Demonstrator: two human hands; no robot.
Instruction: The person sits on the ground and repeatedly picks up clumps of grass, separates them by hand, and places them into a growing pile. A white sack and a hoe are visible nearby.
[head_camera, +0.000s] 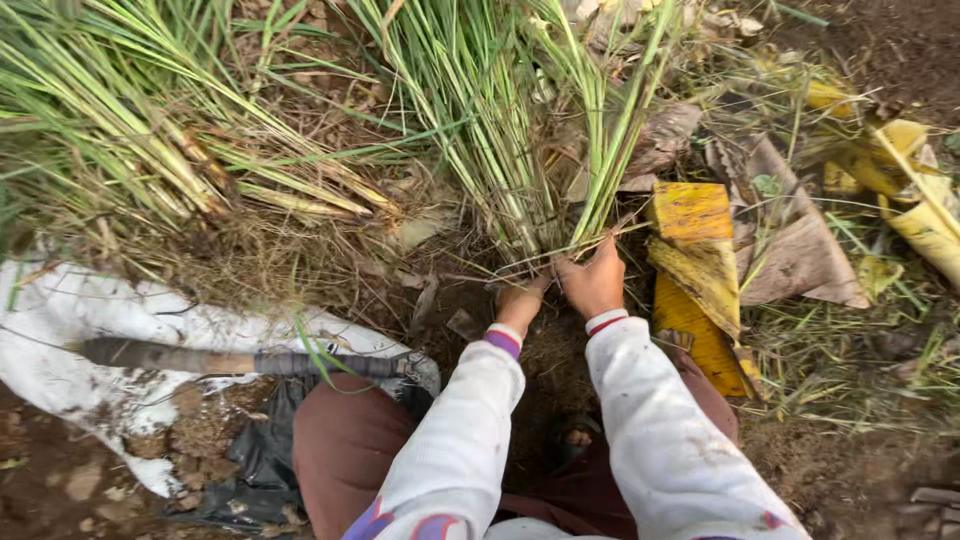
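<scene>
Head view, looking down on bare soil (860, 470) littered with dry leaves. Largest item: a dense clump of long green grass (480, 130) rising from the ground at top centre, with a second clump (120, 120) leaning across the upper left. A white sack (70, 320), soiled, lies spread on the ground at left. Yellowed, dried leaf pieces (700, 270) sit just right of the hands (folded, some brown). A long dark-handled tool (240, 360) rests across the sack, near the person's knee. Both arms, in white sleeves, reach forward to the base of the centre clump. Left hand (520, 300): fingers hidden among the stalk bases, so I cannot tell whether it grips. Right hand (595, 280): curled closed around the lower stalks of the grass, close to the soil. The two hands sit just beside each other.
</scene>
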